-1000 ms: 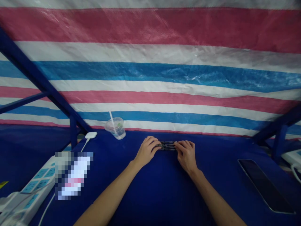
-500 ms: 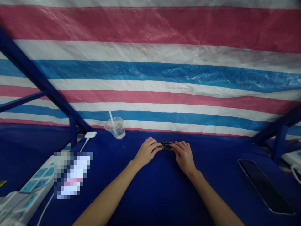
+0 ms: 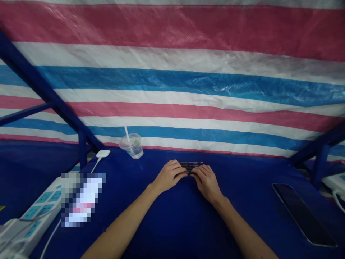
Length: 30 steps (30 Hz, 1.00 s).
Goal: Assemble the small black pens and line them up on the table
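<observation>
A small bundle of dark slender rods [image 3: 191,166] lies side by side on the blue table covering, with their exact kind too small to tell. My left hand [image 3: 169,176] grips the bundle's left end with curled fingers. My right hand [image 3: 206,183] closes on the right end, its fingertips nearly meeting those of my left hand. The fingers hide the middle and lower part of the bundle.
A clear plastic cup [image 3: 131,146] with a straw stands at the far edge, near a white plug [image 3: 103,153]. A white power strip [image 3: 35,216] lies at the left, beside a pixelated patch. A black tablet or phone [image 3: 303,214] lies at the right. Striped tarpaulin and blue metal struts lie beyond.
My right hand has slid left toward my left hand, and the gap between the hands has closed. The rods now look more tightly gathered between them.
</observation>
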### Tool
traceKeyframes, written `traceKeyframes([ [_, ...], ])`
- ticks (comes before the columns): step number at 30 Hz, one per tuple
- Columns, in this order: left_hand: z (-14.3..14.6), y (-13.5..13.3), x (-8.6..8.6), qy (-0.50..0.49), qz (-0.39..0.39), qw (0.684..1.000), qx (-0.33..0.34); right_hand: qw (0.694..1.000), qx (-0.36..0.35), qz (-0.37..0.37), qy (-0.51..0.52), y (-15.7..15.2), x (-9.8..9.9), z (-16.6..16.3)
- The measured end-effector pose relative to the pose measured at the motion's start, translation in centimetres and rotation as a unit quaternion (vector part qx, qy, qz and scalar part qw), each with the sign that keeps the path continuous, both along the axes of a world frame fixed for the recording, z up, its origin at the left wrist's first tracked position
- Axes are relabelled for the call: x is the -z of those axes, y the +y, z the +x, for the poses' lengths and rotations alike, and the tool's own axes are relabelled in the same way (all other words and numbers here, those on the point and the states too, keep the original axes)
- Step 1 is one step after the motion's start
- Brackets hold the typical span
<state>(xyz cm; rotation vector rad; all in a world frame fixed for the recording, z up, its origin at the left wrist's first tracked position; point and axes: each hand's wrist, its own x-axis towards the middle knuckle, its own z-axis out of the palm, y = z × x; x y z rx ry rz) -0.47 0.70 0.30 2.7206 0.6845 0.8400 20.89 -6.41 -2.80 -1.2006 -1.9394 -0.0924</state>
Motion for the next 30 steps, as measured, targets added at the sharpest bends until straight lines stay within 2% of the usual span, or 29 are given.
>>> traceKeyframes([
  [3, -0.01, 0.01, 0.08, -0.001, 0.002, 1.0, 0.007, 1.0, -0.014, -0.009, -0.018, 0.0, -0.1, -0.17],
  [10, 0.14, -0.07, 0.1, -0.029, 0.002, 1.0, 0.003, 0.999, 0.0, -0.018, -0.042, -0.08, -0.42, -0.34],
  [19, -0.06, 0.03, -0.21, -0.033, -0.011, 0.999, -0.019, 0.999, 0.042, 0.001, -0.028, -0.05, -0.12, -0.02],
  [30, -0.09, 0.22, 0.29, -0.059, -0.008, 0.998, -0.021, 0.998, 0.038, -0.021, -0.04, -0.08, -0.28, 0.08],
])
